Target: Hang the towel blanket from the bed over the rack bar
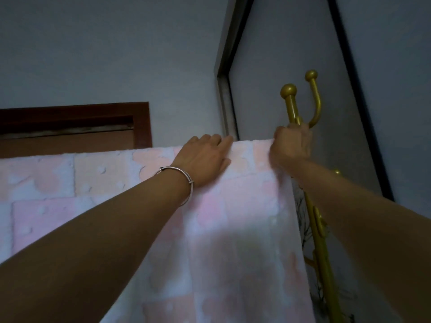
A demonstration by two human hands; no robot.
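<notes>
- Head view looks upward: the towel blanket (210, 229), pink and peach squares with raised dots, hangs draped over a high bar that its top fold hides.
- Its top edge runs level from the left frame edge to the gold rack post (319, 241); its right edge falls just beside that post.
- Behind it sit a grey wall (105, 54), a brown wooden door frame (77, 122) and a grey door (291, 54) to the right.
- Open wall lies above the fold; the post's ball-tipped hooks (311, 75) rise there.
- Left hand (205, 157), a bangle (184, 180) on its wrist, lies flat and open on the cloth at the fold.
- Right hand (291, 145) is closed around the blanket's top right corner, touching the post.
</notes>
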